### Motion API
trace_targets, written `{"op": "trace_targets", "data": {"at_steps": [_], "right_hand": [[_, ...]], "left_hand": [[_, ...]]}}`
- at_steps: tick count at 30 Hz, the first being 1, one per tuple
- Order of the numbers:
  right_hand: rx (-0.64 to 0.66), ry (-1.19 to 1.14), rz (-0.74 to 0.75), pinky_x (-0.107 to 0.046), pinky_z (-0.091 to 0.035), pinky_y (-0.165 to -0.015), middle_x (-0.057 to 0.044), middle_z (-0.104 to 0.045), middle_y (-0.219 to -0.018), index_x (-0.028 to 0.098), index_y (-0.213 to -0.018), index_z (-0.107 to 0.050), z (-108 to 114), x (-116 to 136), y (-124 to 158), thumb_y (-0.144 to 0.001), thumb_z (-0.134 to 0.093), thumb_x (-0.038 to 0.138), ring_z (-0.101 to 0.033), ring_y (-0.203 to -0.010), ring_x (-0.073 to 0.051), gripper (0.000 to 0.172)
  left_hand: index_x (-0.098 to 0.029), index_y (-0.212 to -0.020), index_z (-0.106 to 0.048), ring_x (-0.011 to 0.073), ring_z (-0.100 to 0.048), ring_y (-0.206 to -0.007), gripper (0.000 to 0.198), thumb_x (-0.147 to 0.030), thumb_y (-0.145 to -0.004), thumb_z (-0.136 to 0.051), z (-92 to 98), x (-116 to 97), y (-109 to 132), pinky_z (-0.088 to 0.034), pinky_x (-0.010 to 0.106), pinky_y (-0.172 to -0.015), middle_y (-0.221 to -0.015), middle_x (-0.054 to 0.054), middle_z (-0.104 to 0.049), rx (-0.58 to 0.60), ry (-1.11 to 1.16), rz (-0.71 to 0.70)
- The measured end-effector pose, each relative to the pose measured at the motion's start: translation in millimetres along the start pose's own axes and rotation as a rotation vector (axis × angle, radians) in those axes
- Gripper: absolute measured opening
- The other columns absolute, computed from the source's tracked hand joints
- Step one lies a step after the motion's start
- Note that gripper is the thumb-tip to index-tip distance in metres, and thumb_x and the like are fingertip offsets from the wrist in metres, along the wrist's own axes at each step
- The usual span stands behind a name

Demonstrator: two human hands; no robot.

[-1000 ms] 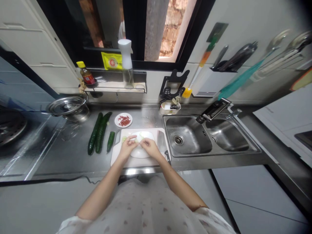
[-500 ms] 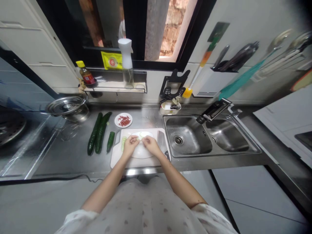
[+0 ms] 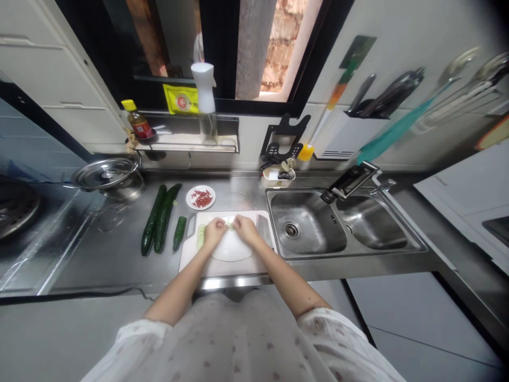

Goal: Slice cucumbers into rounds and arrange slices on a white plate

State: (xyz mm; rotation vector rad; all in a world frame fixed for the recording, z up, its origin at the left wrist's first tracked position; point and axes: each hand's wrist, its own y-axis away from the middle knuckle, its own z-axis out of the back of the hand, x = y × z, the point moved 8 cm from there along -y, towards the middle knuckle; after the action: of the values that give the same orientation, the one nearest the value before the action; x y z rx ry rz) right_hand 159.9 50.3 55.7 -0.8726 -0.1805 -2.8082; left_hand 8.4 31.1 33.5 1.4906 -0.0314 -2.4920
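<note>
My left hand (image 3: 214,232) and my right hand (image 3: 245,231) meet over the far part of a white plate (image 3: 232,249), fingertips pinched close together. Between them is a thin pale-green cucumber slice (image 3: 230,223), which both hands seem to grip. The plate rests on a white cutting board (image 3: 194,269). Along the board's left side, beside my left hand, lies a row of cucumber slices (image 3: 200,237). A short cut cucumber (image 3: 179,233) lies on the counter just left of the board. What else is on the plate is partly hidden by my fingers.
Two whole cucumbers (image 3: 162,220) lie further left, near a lidded steel pot (image 3: 115,178). A small plate with red bits (image 3: 201,197) stands behind the board. The double sink (image 3: 308,223) borders the board's right. A rack (image 3: 186,147) with bottles hangs under the window.
Both hands have shifted slightly away from me over the plate, keeping their pinch close together. The cucumber slice between them shows more now. The view has moved a little.
</note>
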Motion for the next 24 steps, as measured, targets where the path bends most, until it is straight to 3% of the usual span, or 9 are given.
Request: {"op": "trace_targets", "data": {"at_steps": [14,24], "right_hand": [[0.159,0.260,-0.015,-0.025,-0.035,-0.073,-0.010,-0.068,-0.101,0.017,-0.101,-0.063,-29,-17,-24,-0.093,-0.045,0.025,-0.058,-0.092,-0.018,0.021],[0.218,0.349,-0.004,-0.026,-0.037,-0.078,-0.010,-0.067,-0.107,0.018,-0.106,-0.061,-34,-18,-26,-0.096,-0.041,0.026,-0.057,-0.098,-0.019,0.024]], "left_hand": [[-0.018,-0.079,-0.067,0.0183,-0.061,-0.075,0.008,-0.020,-0.072,-0.064,-17.9,14,-21,-0.037,0.024,-0.065,-0.079,0.005,-0.070,0.043,-0.312,0.099],[-0.021,-0.086,-0.068,0.0204,-0.065,-0.083,0.013,-0.023,-0.077,-0.059,-21.2,11,-24,-0.042,0.025,-0.068,-0.085,0.006,-0.072,0.070,-0.497,0.122]]}}
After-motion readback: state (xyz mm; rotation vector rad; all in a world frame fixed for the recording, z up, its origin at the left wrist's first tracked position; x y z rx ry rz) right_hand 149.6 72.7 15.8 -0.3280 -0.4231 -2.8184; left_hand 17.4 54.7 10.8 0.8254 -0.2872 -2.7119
